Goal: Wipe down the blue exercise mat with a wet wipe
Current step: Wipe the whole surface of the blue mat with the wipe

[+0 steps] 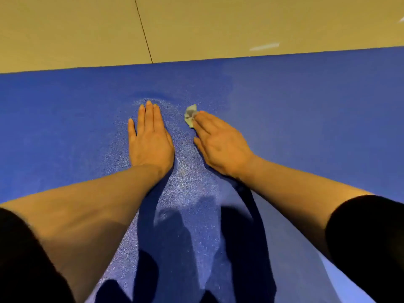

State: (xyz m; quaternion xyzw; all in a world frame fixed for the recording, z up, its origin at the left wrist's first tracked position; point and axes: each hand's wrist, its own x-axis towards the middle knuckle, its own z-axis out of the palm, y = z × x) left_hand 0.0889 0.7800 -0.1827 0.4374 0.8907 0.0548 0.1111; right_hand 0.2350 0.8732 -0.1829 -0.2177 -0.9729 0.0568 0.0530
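Grey wet wipe (190,115) lies under right hand (220,145) fingertips.

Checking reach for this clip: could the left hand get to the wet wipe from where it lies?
Probably yes. The left hand lies flat on the blue mat, with bare mat between it and the wet wipe under the right hand fingertips.
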